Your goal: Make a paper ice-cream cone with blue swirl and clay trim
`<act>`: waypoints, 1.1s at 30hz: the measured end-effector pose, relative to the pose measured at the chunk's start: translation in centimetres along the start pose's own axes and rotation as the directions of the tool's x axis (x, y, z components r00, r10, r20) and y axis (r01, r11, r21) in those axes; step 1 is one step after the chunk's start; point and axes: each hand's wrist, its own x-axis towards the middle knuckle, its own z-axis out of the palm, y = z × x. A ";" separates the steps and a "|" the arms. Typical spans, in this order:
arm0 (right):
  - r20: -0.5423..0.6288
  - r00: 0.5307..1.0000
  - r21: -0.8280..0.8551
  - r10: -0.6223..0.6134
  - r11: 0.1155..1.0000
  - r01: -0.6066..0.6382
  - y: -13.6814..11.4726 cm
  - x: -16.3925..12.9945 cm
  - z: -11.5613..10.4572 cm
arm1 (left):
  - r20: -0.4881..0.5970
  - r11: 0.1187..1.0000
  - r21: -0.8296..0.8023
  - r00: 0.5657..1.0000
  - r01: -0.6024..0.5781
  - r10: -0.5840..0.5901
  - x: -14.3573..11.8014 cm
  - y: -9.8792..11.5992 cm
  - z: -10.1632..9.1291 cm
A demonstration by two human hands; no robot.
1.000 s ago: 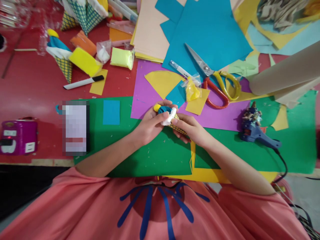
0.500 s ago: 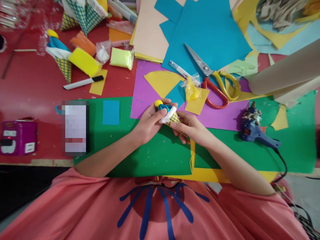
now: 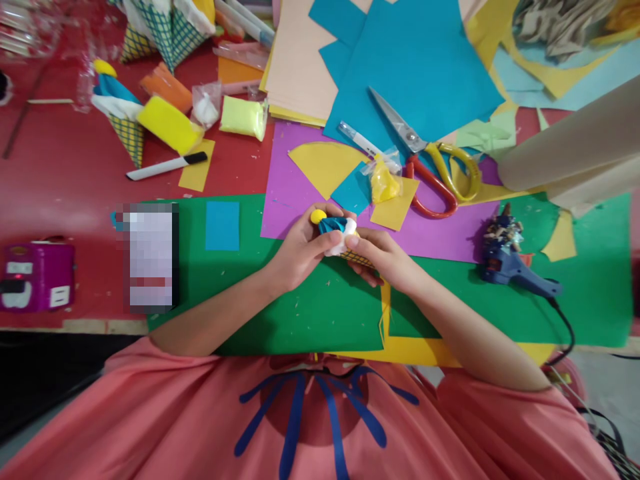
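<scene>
The small paper ice-cream cone point(image 3: 340, 240) has a yellow lattice-printed cone, a white clay band, a teal scoop and a yellow ball on top, and lies tilted above the green paper sheet point(image 3: 300, 313). The left hand point(image 3: 300, 250) pinches its white band; the right hand point(image 3: 383, 257) grips the cone end. A blue glue gun point(image 3: 510, 263) lies well to the right.

Small checked paper cone point(image 3: 356, 257) with white, blue, yellow clay; lying sideways above green sheet
</scene>
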 end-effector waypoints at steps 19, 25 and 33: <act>0.027 0.999 0.005 -0.036 0.999 0.036 0.3 0.1 -0.1 | -0.001 1.000 -0.013 1.000 -0.006 0.006 0.0 -0.1 -0.1; 0.022 0.999 -0.010 -0.033 0.999 0.033 0.3 0.0 0.0 | -0.023 1.000 -0.004 1.000 0.021 -0.021 0.0 0.0 -0.1; 0.051 0.999 0.020 0.007 1.000 -0.008 -0.1 0.1 -0.2 | -0.053 0.999 -0.034 0.999 0.009 -0.011 0.2 0.1 -0.2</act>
